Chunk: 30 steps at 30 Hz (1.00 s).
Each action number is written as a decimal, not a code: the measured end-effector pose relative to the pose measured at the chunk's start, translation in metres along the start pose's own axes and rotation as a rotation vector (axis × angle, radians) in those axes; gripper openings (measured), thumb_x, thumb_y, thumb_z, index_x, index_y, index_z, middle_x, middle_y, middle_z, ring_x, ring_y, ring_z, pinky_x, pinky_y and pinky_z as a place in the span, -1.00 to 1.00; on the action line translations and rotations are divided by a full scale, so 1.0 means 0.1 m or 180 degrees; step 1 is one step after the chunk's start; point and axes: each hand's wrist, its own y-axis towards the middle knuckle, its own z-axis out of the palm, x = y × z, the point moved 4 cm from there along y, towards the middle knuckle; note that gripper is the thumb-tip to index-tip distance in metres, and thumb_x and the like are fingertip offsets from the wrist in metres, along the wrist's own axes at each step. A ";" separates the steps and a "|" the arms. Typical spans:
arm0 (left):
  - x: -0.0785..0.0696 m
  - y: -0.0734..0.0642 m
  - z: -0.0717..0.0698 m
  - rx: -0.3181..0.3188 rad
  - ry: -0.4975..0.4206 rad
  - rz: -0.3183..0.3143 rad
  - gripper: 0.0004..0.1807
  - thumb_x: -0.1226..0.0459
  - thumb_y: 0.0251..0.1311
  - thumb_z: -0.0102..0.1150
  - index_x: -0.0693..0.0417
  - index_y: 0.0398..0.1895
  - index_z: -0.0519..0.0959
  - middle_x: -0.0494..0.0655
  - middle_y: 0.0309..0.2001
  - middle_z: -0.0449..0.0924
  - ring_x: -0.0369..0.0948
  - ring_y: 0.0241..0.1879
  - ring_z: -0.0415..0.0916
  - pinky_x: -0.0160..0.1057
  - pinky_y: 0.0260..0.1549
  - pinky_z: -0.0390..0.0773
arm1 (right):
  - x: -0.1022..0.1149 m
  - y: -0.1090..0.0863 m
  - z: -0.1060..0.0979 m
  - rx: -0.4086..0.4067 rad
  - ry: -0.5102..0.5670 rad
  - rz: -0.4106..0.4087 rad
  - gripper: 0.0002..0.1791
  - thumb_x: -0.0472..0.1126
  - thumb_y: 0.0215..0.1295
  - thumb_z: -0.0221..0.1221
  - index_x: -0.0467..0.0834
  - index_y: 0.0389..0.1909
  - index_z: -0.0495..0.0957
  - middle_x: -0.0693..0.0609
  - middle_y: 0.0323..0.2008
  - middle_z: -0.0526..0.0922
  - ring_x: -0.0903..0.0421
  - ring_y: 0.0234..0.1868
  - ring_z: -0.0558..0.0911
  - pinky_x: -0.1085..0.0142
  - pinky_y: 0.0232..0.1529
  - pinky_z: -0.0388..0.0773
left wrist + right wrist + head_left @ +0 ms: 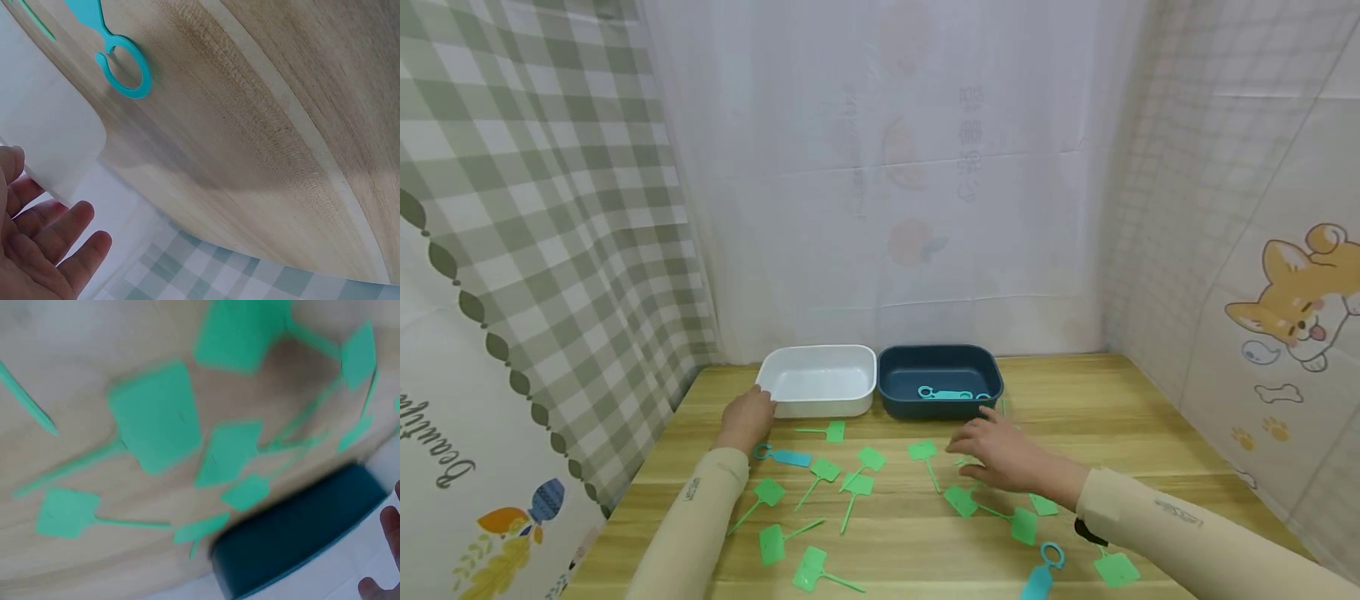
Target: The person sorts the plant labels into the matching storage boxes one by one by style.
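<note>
My left hand (750,418) is at the front left corner of a white bin (823,408). In the left wrist view its loosely bent, spread fingers (78,219) are right at the bin's rim. Close by lies a blue ring-ended tag (792,457), whose open ring shows in the left wrist view. My right hand (1000,454) hovers, fingers spread and holding nothing, in front of a dark blue bin (936,410). Blue ring-ended tags (946,394) lie in that bin. Under and around the right hand are green square-headed tags (960,501) with thin stems.
Several more green tags (810,568) are scattered over the wooden table (910,554). Another blue ring-ended tag (1037,581) lies at the front right. The two bins stand side by side before a white curtain (910,317). Checkered cloth (550,167) hangs at left.
</note>
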 end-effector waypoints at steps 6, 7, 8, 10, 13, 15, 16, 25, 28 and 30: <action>0.01 -0.01 0.01 -0.0062 0.0035 0.0044 -0.75 0.27 0.40 0.11 0.34 -0.29 0.61 0.24 -0.17 0.57 0.10 -0.26 0.62 0.01 -0.29 0.65 | 0.28 -0.41 0.06 -0.0012 -0.0087 -0.0822 -0.65 -0.06 0.13 0.42 0.01 -0.05 0.68 0.21 -0.10 0.64 0.17 -0.01 0.58 -0.23 0.10 0.40; 0.01 -0.01 0.01 -0.0079 0.0039 0.0058 -0.76 0.28 0.39 0.12 0.33 -0.31 0.61 0.22 -0.19 0.58 0.09 -0.27 0.62 0.00 -0.30 0.64 | 0.30 -0.47 0.07 -0.0025 -0.0100 -0.0915 -0.66 -0.04 0.14 0.42 0.02 -0.05 0.68 0.22 -0.10 0.63 0.18 -0.01 0.57 -0.22 0.09 0.41; 0.01 -0.01 0.01 -0.0095 0.0062 0.0088 -0.77 0.28 0.39 0.12 0.32 -0.33 0.61 0.21 -0.21 0.57 0.07 -0.29 0.62 -0.01 -0.31 0.65 | 0.32 -0.53 0.07 -0.0027 -0.0086 -0.0990 -0.66 -0.01 0.15 0.41 0.03 -0.05 0.67 0.23 -0.09 0.62 0.20 0.01 0.56 -0.21 0.08 0.43; 0.00 -0.01 0.00 -0.0117 0.0054 0.0109 -0.77 0.29 0.38 0.13 0.30 -0.36 0.61 0.18 -0.25 0.56 0.05 -0.32 0.60 -0.03 -0.33 0.64 | 0.33 -0.66 0.07 -0.0015 -0.0075 -0.1117 -0.61 0.10 0.16 0.38 0.04 -0.03 0.66 0.24 -0.07 0.61 0.20 0.03 0.55 -0.19 0.06 0.45; 0.00 -0.01 0.00 -0.0147 0.0072 0.0151 -0.78 0.30 0.37 0.14 0.29 -0.39 0.60 0.16 -0.29 0.54 0.03 -0.36 0.59 -0.04 -0.38 0.64 | 0.37 -0.82 0.09 0.0057 -0.0081 -0.1312 -0.54 0.22 0.22 0.29 0.07 0.04 0.61 0.25 -0.01 0.58 0.21 0.08 0.52 -0.15 0.07 0.46; -0.01 -0.01 0.00 -0.0153 0.0072 0.0146 -0.77 0.29 0.38 0.14 0.29 -0.38 0.60 0.15 -0.28 0.55 0.02 -0.36 0.59 -0.05 -0.38 0.64 | 0.40 -0.91 0.10 0.0103 -0.0212 -0.1484 -0.49 0.27 0.24 0.24 0.08 0.09 0.57 0.25 0.04 0.55 0.20 0.11 0.50 -0.12 0.10 0.44; -0.01 -0.01 0.00 -0.0162 0.0078 0.0151 -0.77 0.29 0.38 0.14 0.29 -0.39 0.60 0.16 -0.28 0.55 0.03 -0.36 0.59 -0.05 -0.38 0.64 | 0.42 -0.95 0.11 0.0116 -0.0290 -0.1570 -0.48 0.27 0.24 0.23 0.09 0.11 0.56 0.24 0.06 0.54 0.20 0.13 0.49 -0.10 0.13 0.41; -0.01 -0.02 -0.01 -0.0162 0.0094 0.0126 -0.76 0.29 0.37 0.14 0.32 -0.38 0.59 0.17 -0.29 0.55 0.05 -0.34 0.60 -0.04 -0.37 0.64 | 0.49 -1.11 0.18 -0.0163 -0.0634 -0.1920 -0.67 0.15 0.26 0.25 0.17 0.01 0.57 0.27 -0.01 0.53 0.24 0.09 0.49 0.01 0.18 0.33; -0.02 -0.03 -0.01 -0.0147 0.0090 0.0135 -0.77 0.30 0.38 0.13 0.32 -0.39 0.59 0.17 -0.30 0.54 0.04 -0.35 0.59 -0.04 -0.37 0.64 | 0.48 -1.11 0.20 -0.0189 -0.0523 -0.1909 -0.71 0.13 0.29 0.24 0.19 -0.02 0.58 0.28 -0.02 0.52 0.25 0.08 0.48 0.01 0.14 0.39; -0.03 -0.03 -0.02 -0.0147 0.0097 0.0154 -0.77 0.30 0.38 0.13 0.32 -0.39 0.59 0.16 -0.31 0.53 0.03 -0.36 0.59 -0.05 -0.37 0.64 | 0.48 -1.11 0.21 -0.0203 -0.0470 -0.1895 -0.74 0.14 0.30 0.23 0.19 -0.05 0.59 0.29 -0.04 0.52 0.25 0.07 0.48 0.00 0.14 0.40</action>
